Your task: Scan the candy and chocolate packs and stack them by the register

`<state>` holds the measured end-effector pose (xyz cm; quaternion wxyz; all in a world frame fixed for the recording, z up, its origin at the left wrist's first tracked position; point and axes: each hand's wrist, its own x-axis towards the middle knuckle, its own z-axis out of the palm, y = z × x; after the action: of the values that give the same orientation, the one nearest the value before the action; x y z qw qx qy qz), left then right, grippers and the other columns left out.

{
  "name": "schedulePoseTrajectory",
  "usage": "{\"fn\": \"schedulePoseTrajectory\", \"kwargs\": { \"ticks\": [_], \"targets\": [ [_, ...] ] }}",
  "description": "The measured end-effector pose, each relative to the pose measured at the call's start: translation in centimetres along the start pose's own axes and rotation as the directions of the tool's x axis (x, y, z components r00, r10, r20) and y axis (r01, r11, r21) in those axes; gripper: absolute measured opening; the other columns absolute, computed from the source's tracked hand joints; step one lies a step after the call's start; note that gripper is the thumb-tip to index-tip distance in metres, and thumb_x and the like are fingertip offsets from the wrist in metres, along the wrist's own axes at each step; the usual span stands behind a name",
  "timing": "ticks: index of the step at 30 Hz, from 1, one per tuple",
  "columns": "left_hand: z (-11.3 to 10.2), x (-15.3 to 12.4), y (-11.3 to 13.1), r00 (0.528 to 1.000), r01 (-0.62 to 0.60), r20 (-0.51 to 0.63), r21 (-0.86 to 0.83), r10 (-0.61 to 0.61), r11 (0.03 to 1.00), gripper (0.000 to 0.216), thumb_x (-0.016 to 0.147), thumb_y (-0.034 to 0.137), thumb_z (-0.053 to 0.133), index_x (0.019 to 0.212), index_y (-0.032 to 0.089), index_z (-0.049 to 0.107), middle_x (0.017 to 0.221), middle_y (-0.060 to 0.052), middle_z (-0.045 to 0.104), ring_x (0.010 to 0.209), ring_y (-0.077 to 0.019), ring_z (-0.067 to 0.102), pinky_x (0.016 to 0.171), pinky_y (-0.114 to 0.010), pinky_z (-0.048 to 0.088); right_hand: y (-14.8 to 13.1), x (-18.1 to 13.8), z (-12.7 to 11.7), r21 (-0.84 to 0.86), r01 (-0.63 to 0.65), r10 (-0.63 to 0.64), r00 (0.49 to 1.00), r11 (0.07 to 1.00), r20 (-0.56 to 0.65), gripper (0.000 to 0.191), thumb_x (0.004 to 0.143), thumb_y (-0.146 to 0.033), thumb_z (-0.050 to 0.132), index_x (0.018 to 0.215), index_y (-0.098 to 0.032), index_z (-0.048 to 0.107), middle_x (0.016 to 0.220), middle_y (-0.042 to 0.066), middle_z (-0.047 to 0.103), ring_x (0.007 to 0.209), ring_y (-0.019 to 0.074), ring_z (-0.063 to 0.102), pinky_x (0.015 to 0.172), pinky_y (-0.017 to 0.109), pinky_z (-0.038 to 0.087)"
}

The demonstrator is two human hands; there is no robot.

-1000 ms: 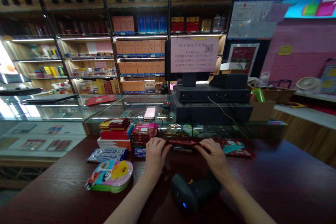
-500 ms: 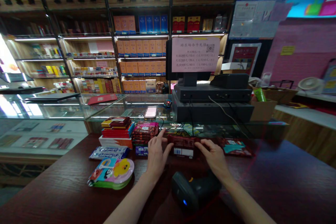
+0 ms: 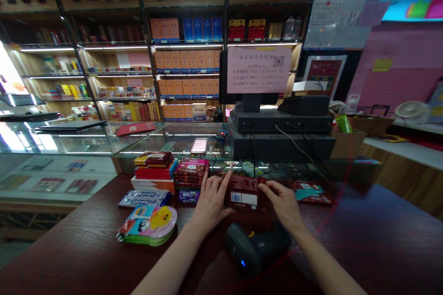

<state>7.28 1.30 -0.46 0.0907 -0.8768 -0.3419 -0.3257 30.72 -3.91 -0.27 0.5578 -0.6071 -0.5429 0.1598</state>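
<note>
Both my hands hold a dark red snack packet (image 3: 245,192) upright on the dark wooden counter (image 3: 363,239), its back with a white barcode label facing me. My left hand (image 3: 209,200) grips its left edge with fingers pointing up. My right hand (image 3: 285,203) pinches its right edge. A black handheld barcode scanner (image 3: 254,249) lies on the counter just below my hands, a small blue light on it.
Left of my hands stand stacks of red and pink packets (image 3: 171,173), a blue-white packet (image 3: 143,198) and a round cartoon pack (image 3: 148,223). Another dark packet (image 3: 309,192) lies to the right. Behind are a glass display case (image 3: 104,143), a till with monitor (image 3: 277,124) and stocked shelves (image 3: 187,73).
The red packet lay flat under both hands a second ago. It has been tipped up on edge and turned, so its barcode label now faces me.
</note>
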Motion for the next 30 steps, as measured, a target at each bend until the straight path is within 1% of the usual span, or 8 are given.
{"fn": "schedulePoseTrajectory", "kwargs": {
  "ticks": [8,10,12,14,16,19,24,30],
  "targets": [
    [0.1,-0.2,0.1,0.999,0.044,-0.035,0.081,-0.042,0.996,0.102,0.069,0.035,0.080,0.154,0.029,0.023,0.113,-0.005,0.055,0.113,-0.0285,0.052,0.118,-0.062,0.022,0.4,-0.1,0.4,0.031,0.021,-0.021,1.000,0.999,0.017,0.043,0.078,-0.062,0.065,0.077,-0.020,0.072,0.076,0.005,0.072,0.073,0.0241,0.066,0.065,0.029,0.052],
    [0.1,-0.2,0.1,0.997,0.056,-0.061,0.079,-0.052,0.995,0.097,0.068,0.033,0.081,0.151,0.029,0.030,0.119,-0.007,0.055,0.119,-0.0297,0.051,0.119,-0.062,0.020,0.5,-0.1,0.5,0.055,0.004,-0.006,1.000,0.998,0.031,0.043,0.077,-0.063,0.065,0.077,-0.021,0.073,0.076,0.005,0.073,0.072,0.0245,0.067,0.064,0.030,0.052],
    [0.1,-0.3,0.1,0.996,0.044,-0.082,0.073,-0.038,0.996,0.094,0.069,0.031,0.080,0.150,0.028,0.033,0.134,-0.011,0.050,0.130,-0.0322,0.045,0.120,-0.061,0.018,0.6,-0.2,0.5,0.064,0.003,-0.004,1.000,0.998,0.030,0.044,0.077,-0.064,0.066,0.077,-0.021,0.073,0.075,0.005,0.074,0.071,0.0248,0.067,0.063,0.031,0.053],
    [0.0,-0.3,0.1,0.998,-0.002,-0.069,0.071,0.007,0.997,0.093,0.071,0.029,0.078,0.151,0.026,0.030,0.147,-0.012,0.043,0.140,-0.0332,0.037,0.121,-0.060,0.015,0.7,-0.1,0.5,0.063,0.013,-0.015,1.000,0.998,0.025,0.045,0.076,-0.064,0.066,0.076,-0.020,0.073,0.075,0.006,0.074,0.072,0.0252,0.067,0.063,0.031,0.053],
    [-0.2,-0.3,0.1,0.998,-0.050,-0.034,0.069,0.052,0.996,0.094,0.075,0.028,0.075,0.153,0.022,0.024,0.153,-0.012,0.040,0.144,-0.0312,0.031,0.123,-0.058,0.011,0.8,-0.1,0.5,0.062,0.010,-0.012,0.999,0.998,0.031,0.046,0.075,-0.065,0.066,0.076,-0.020,0.073,0.074,0.005,0.074,0.072,0.0250,0.067,0.063,0.030,0.053],
    [-0.3,-0.2,0.0,0.997,-0.075,0.003,0.063,0.075,0.995,0.094,0.077,0.028,0.072,0.155,0.021,0.019,0.153,-0.009,0.043,0.145,-0.0283,0.031,0.124,-0.056,0.007,0.8,0.0,0.6,0.053,-0.011,0.008,0.999,0.999,0.047,0.045,0.076,-0.063,0.066,0.075,-0.019,0.071,0.073,0.004,0.072,0.070,0.0235,0.066,0.062,0.029,0.052],
    [-0.4,-0.3,-0.1,0.998,-0.059,0.007,0.066,0.059,0.996,0.094,0.076,0.028,0.073,0.154,0.022,0.022,0.151,-0.009,0.045,0.143,-0.0309,0.034,0.123,-0.059,0.009,0.6,-0.2,0.6,0.059,-0.045,0.040,0.996,0.997,0.080,0.041,0.078,-0.060,0.065,0.077,-0.019,0.072,0.071,0.003,0.072,0.066,0.0217,0.065,0.060,0.029,0.052],
    [-0.2,-0.4,-0.1,0.998,-0.052,-0.022,0.086,0.054,0.995,0.095,0.073,0.025,0.074,0.153,0.022,0.024,0.148,-0.010,0.047,0.140,-0.0307,0.037,0.124,-0.059,0.008,1.2,0.0,0.6,0.098,-0.046,0.036,0.994,0.994,0.103,0.041,0.079,-0.057,0.066,0.092,-0.019,0.075,0.094,0.008,0.078,0.089,0.0289,0.071,0.078,0.036,0.056]
  ]
}}
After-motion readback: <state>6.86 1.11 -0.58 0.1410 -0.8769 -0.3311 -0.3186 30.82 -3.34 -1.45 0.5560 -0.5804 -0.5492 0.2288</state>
